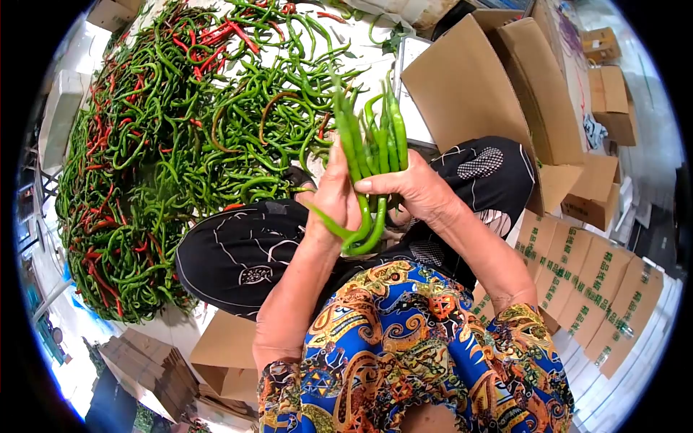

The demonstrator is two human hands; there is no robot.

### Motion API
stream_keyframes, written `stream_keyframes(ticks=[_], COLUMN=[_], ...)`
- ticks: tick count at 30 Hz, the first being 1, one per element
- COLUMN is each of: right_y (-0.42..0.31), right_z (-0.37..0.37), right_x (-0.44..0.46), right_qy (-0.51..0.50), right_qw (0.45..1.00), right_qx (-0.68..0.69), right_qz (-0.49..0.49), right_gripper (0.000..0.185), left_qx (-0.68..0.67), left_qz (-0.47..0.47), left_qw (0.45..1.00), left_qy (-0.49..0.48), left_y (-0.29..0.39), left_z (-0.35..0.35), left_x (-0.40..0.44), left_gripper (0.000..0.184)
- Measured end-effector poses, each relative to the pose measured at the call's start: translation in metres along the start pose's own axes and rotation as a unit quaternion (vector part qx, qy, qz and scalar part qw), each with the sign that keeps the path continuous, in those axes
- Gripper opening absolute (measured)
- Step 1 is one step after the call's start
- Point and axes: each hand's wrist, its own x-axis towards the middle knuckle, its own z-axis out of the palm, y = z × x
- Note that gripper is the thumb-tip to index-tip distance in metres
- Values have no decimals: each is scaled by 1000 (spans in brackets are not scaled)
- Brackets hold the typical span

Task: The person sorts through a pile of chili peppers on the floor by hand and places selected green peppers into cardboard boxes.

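Observation:
Upright above my crossed legs is a bunch of long green chili peppers (366, 148), with stems pointing up and a few curved tips hanging down. My right hand (413, 186) is closed round the bunch from the right, its thumb across the peppers. On the left side, my left hand (336, 189) wraps against the same bunch, its fingers partly hidden behind the peppers. A large heap of green and red chilies (173, 144) spreads over a white surface to the left and ahead of my hands.
An open cardboard box (469, 83) stands at the upper right. Flattened cartons with green print (592, 289) lie at the lower right. Another open box (227, 350) and stacked cardboard (148, 368) are at the lower left. Smaller boxes (612, 101) stand at the far right.

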Motion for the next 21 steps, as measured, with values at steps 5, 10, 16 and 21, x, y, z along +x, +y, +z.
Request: stream_keyframes(ticks=[5, 10, 16, 21], right_y=[-34, -61, -101, -131], right_z=[-6, -42, -70, -94], right_x=[-13, -27, -49, -80], right_qy=[9, -73, -136, -99], right_qw=[984, 952, 933, 925], right_qx=[175, 260, 240, 200], right_qz=[-35, -144, -230, -306], right_gripper=[32, 39, 42, 35], left_qx=[-79, -159, -69, -6], left_qz=[1, 57, 28, 12], left_qw=[997, 983, 997, 1000], left_qy=[3, -70, -34, -11], left_y=[25, 38, 28, 23], left_z=[4, -14, -14, -13], left_x=[1, -7, -9, -8], left_gripper=[67, 55, 60, 59])
